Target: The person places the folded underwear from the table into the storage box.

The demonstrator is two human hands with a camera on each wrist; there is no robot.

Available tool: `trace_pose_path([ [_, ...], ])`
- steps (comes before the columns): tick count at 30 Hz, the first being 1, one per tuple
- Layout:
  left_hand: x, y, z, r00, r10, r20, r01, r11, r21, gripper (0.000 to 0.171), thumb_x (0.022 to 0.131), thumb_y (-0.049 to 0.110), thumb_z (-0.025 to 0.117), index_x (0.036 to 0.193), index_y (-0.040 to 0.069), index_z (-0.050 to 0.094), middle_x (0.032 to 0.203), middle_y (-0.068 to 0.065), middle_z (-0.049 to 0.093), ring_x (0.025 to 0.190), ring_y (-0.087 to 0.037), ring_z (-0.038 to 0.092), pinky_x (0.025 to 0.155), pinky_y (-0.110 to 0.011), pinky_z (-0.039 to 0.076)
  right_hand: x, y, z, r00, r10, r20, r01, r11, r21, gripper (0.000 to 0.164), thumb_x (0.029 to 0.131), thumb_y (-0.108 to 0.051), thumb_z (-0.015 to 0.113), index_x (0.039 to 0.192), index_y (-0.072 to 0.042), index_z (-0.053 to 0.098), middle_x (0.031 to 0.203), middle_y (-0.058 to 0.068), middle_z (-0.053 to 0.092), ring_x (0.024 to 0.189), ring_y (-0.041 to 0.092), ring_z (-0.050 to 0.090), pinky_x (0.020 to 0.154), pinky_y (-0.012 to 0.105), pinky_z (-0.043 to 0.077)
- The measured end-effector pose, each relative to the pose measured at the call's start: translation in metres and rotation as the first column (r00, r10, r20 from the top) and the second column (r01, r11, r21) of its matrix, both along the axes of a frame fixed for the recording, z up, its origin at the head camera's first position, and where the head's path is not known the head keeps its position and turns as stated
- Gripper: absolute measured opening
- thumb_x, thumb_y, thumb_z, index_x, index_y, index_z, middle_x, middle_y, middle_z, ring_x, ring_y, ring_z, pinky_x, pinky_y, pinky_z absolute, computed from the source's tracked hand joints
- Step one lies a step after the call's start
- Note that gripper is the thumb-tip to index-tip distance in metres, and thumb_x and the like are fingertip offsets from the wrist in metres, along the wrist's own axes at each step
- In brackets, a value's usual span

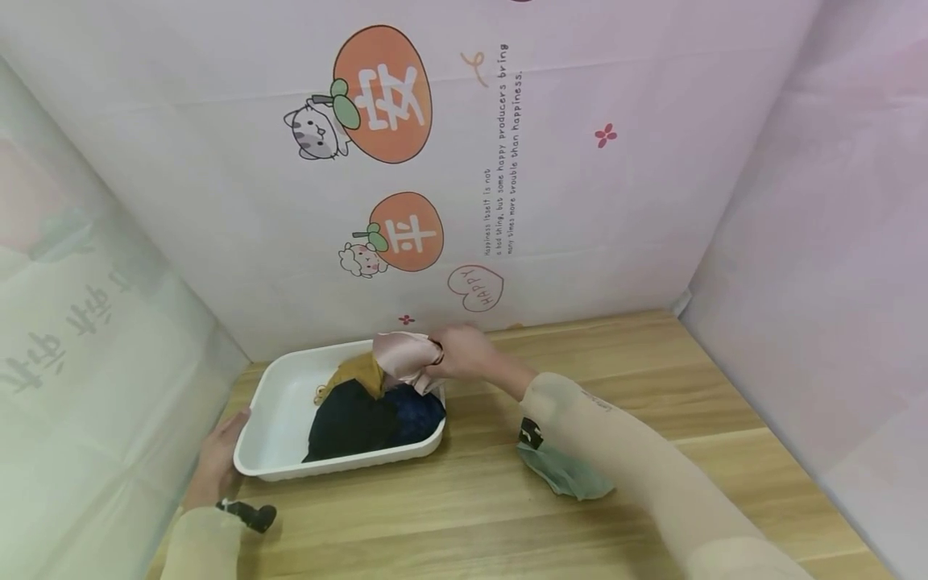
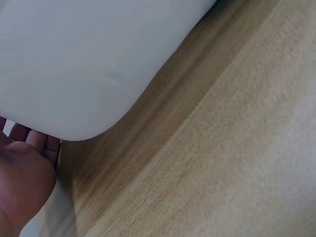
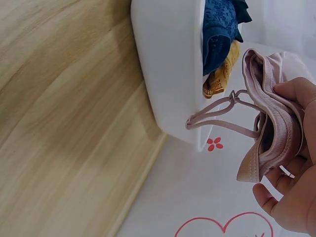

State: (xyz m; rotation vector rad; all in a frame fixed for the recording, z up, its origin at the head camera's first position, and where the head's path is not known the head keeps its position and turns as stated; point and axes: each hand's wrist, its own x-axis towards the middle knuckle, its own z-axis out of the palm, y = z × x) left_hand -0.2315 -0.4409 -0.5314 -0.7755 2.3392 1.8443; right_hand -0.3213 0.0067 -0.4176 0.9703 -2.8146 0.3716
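Note:
My right hand (image 1: 464,353) pinches a pale pink satin bra (image 1: 401,354) over the right end of a white plastic bin (image 1: 279,403). In the right wrist view, the thumb presses the folded bra (image 3: 281,118) against the fingers, and its thin strap hangs at the bin's rim. Inside the bin lie a mustard-yellow garment (image 1: 362,370), a black garment (image 1: 351,423) and a dark blue lacy garment (image 1: 416,415). At the bin's left end my left hand (image 1: 217,459) grips the rim; in the left wrist view its fingers go behind the bin's edge.
A grey-green cloth (image 1: 569,475) lies on the wooden table (image 1: 478,499), partly under the right forearm. Printed white sheeting (image 1: 580,209) rises behind the table, with more sheeting on the left and right. The bin stands close to the back sheet.

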Motion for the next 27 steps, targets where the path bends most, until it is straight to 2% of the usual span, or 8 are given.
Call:
trace_pose_path([
  [3,0.001,0.001,0.001,1.000,-0.005,0.002,0.005,1.000,-0.005,0.093,0.089,0.072,0.052,0.159,0.017,0.024,0.165,-0.009,0.026,0.103,0.004,0.054,0.076,-0.006,0.049,-0.002,-0.006,0.000,1.000,-0.005,0.003,0.005,1.000,0.006,0.028,0.080,-0.048,0.074,0.084,-0.022,0.062,0.083,-0.009,0.068,0.077,0.011,0.061,0.077,0.034,0.053],
  [8,0.001,0.001,0.001,1.000,-0.004,0.006,0.004,1.000,-0.014,0.092,0.090,0.071,0.051,0.159,0.016,0.023,0.165,-0.009,0.025,0.127,-0.013,0.050,0.074,-0.005,0.049,-0.006,-0.015,0.000,1.000,0.007,-0.008,-0.007,1.000,0.009,0.031,0.080,-0.049,0.074,0.088,-0.021,0.065,0.087,-0.008,0.069,0.082,0.013,0.062,0.081,0.038,0.052],
  [15,-0.001,0.001,0.000,1.000,0.009,-0.002,-0.009,1.000,-0.001,0.095,0.089,0.071,0.051,0.159,0.014,0.020,0.166,-0.009,0.022,0.146,-0.030,0.035,0.073,-0.005,0.048,-0.009,-0.029,0.004,0.999,0.034,-0.027,-0.034,0.999,0.014,0.032,0.081,-0.049,0.075,0.089,-0.020,0.064,0.085,-0.007,0.068,0.078,0.013,0.060,0.076,0.036,0.052],
  [18,0.000,0.001,0.000,1.000,0.001,0.000,-0.001,1.000,-0.015,0.096,0.089,0.072,0.049,0.159,0.014,0.020,0.167,-0.009,0.020,0.150,-0.032,0.030,0.074,-0.007,0.049,-0.010,-0.034,0.006,0.999,0.036,-0.038,-0.035,0.999,0.024,0.032,0.080,-0.050,0.074,0.088,-0.021,0.064,0.085,-0.007,0.069,0.078,0.012,0.061,0.076,0.036,0.052],
  [21,0.001,0.000,-0.001,1.000,-0.001,-0.006,0.001,1.000,-0.016,0.094,0.090,0.071,0.050,0.159,0.014,0.021,0.166,-0.009,0.022,0.145,-0.028,0.039,0.075,-0.006,0.049,-0.010,-0.040,0.008,0.998,0.037,-0.044,-0.036,0.999,0.030,0.033,0.081,-0.051,0.074,0.088,-0.020,0.065,0.087,-0.006,0.071,0.081,0.014,0.064,0.079,0.038,0.053],
  [24,0.002,0.000,-0.001,1.000,-0.005,-0.012,0.005,1.000,-0.008,0.092,0.090,0.070,0.052,0.159,0.015,0.022,0.166,-0.009,0.023,0.123,-0.010,0.053,0.075,-0.004,0.048,-0.011,-0.047,0.009,0.998,0.036,-0.049,-0.034,0.999,0.040,0.033,0.082,-0.051,0.073,0.090,-0.020,0.065,0.090,-0.005,0.071,0.084,0.015,0.065,0.081,0.039,0.054],
  [25,0.002,-0.001,-0.001,1.000,-0.009,-0.012,0.008,1.000,-0.011,0.092,0.090,0.070,0.052,0.159,0.015,0.023,0.166,-0.008,0.023,0.115,-0.004,0.053,0.075,-0.004,0.048,-0.012,-0.049,0.009,0.998,0.034,-0.051,-0.032,0.999,0.044,0.033,0.082,-0.051,0.073,0.090,-0.020,0.065,0.090,-0.005,0.071,0.085,0.015,0.065,0.082,0.039,0.053],
  [27,0.002,-0.001,-0.002,1.000,-0.014,-0.011,0.014,1.000,-0.020,0.092,0.090,0.070,0.052,0.159,0.015,0.023,0.166,-0.008,0.023,0.112,-0.001,0.051,0.075,-0.004,0.048,-0.013,-0.053,0.009,0.998,0.029,-0.054,-0.026,0.998,0.049,0.033,0.082,-0.051,0.072,0.089,-0.020,0.064,0.091,-0.005,0.070,0.085,0.015,0.065,0.082,0.039,0.053],
])
